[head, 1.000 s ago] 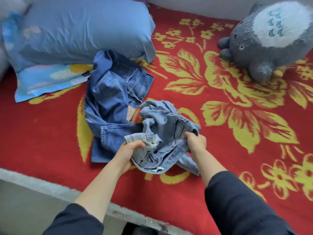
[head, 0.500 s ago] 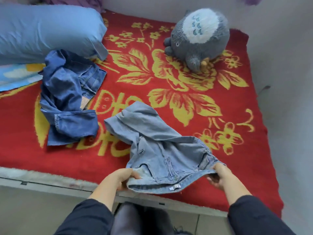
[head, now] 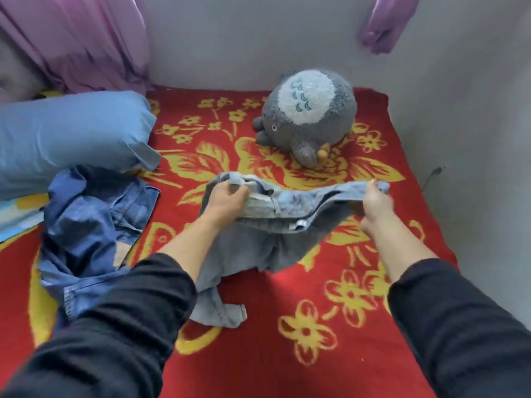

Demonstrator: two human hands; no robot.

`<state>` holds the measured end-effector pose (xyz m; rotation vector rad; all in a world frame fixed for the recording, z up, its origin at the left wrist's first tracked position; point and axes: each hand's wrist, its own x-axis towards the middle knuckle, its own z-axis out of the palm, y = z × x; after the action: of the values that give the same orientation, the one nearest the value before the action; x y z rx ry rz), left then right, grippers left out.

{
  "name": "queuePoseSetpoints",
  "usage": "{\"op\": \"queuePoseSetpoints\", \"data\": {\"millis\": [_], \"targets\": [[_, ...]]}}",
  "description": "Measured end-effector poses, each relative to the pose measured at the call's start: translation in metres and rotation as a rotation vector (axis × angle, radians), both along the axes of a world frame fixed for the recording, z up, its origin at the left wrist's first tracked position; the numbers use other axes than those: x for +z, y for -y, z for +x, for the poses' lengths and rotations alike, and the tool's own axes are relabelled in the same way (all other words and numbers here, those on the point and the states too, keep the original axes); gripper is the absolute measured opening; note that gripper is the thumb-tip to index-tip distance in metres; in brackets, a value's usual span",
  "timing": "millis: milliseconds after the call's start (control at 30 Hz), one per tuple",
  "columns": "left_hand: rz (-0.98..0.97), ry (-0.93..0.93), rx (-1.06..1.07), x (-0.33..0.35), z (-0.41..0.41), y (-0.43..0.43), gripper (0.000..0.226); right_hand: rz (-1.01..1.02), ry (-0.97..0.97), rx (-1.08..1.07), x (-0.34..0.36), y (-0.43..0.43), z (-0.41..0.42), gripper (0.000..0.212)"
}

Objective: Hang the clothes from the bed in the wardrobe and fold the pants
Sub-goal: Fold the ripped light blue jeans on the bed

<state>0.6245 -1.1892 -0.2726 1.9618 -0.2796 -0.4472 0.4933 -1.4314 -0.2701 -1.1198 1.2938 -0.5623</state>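
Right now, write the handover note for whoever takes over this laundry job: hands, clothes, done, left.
Hands: the left hand grips one end of the waistband of the light denim pants; the right hand grips the other end, and the waistband is stretched between them above the bed.
Clothes: the pants' legs trail onto the red blanket. The dark blue jeans lie crumpled by the blue pillow.
Done: nothing is folded.
Left: fold both pairs. The wardrobe is out of view.

Head-worn camera looks down, close over the bed (head: pixel 258 354).
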Motion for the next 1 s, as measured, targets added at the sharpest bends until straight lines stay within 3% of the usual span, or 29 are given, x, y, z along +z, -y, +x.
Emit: {"op": "queuePoseSetpoints", "data": {"millis": [100, 167, 300, 433, 567, 667, 833, 1000], "targets": [[-0.416, 0.201, 0.093, 0.079, 0.047, 0.037, 0.018, -0.335, 0.208, -0.240, 0.082, 0.036, 0.042, 0.053], [-0.548, 0.187, 0.184, 0.097, 0.064, 0.049, 0.015, -0.378, 0.265, -0.334, 0.094, 0.047, 0.045, 0.050], [-0.301, 0.006, 0.311, 0.030, 0.045, 0.034, 0.012, -0.286, 0.017, -0.283, 0.023, 0.040, -0.002, 0.049], [0.098, -0.227, 0.222, -0.094, -0.024, -0.015, 0.014, -0.073, -0.309, -0.237, -0.098, 0.011, -0.084, 0.053], [0.238, -0.514, 0.163, -0.176, -0.105, -0.058, 0.009, 0.142, -0.568, -0.144, -0.184, -0.026, -0.162, 0.047], [0.296, -0.595, 0.148, -0.209, -0.149, -0.082, 0.006, 0.126, -0.681, -0.110, -0.211, -0.044, -0.198, 0.036], [0.282, -0.724, 0.069, -0.224, -0.185, -0.122, 0.015, 0.099, -0.959, 0.130, -0.217, -0.044, -0.248, 0.026], [0.633, -0.851, -0.043, -0.246, -0.229, -0.166, 0.030, 0.184, -1.188, 0.429, -0.237, -0.080, -0.298, 0.033]]}}
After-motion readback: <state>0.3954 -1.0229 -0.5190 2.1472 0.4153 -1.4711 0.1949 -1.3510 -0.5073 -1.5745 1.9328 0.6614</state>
